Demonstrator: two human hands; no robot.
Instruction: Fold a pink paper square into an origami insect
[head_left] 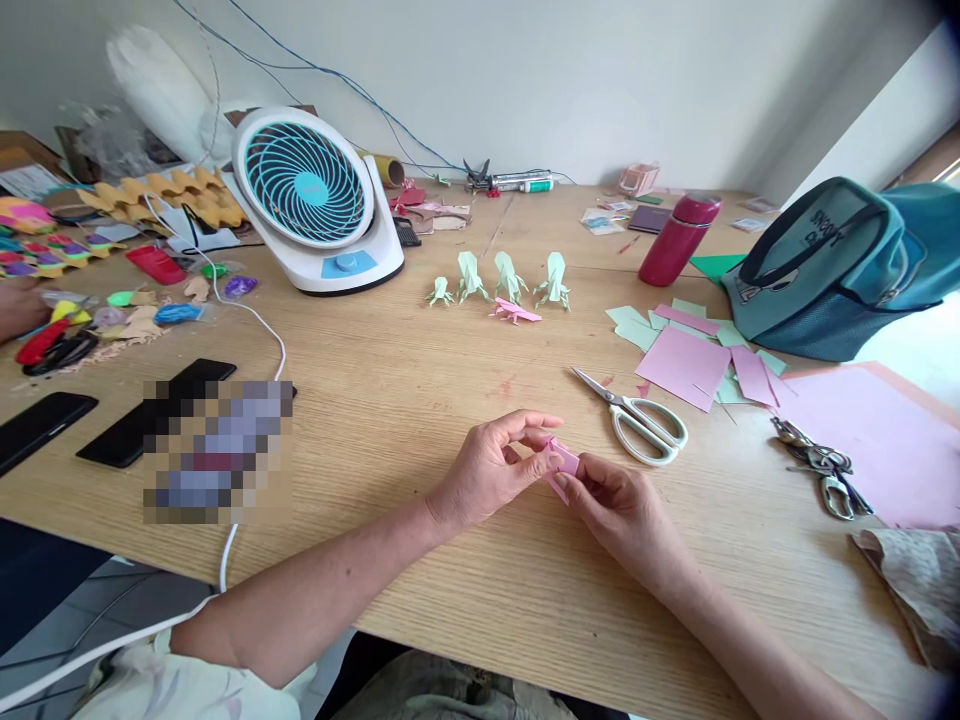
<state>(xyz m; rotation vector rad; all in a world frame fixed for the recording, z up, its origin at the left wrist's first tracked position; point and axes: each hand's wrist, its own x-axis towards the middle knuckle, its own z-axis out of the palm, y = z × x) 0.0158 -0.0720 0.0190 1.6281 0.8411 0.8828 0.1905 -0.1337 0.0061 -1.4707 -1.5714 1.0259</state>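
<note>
A small folded piece of pink paper (566, 459) is pinched between my two hands above the front of the table. My left hand (504, 462) grips its left end with thumb and fingers. From the right, the thumb and fingers of my right hand (616, 500) press on its lower right part. Just beyond my hands lie scissors (646, 425) with white handles, their blades slightly apart. Farther back stand several green folded paper figures (505, 276), with a pink folded paper figure (515, 312) in front of them.
Pink and green paper pieces (684, 366), a large pink sheet (877, 430) and keys (821, 470) lie at right, near a red bottle (680, 238) and a teal bag (840, 270). A fan (315, 200) stands back left. Phones (41, 425) and another person's hand (21, 308) are at left.
</note>
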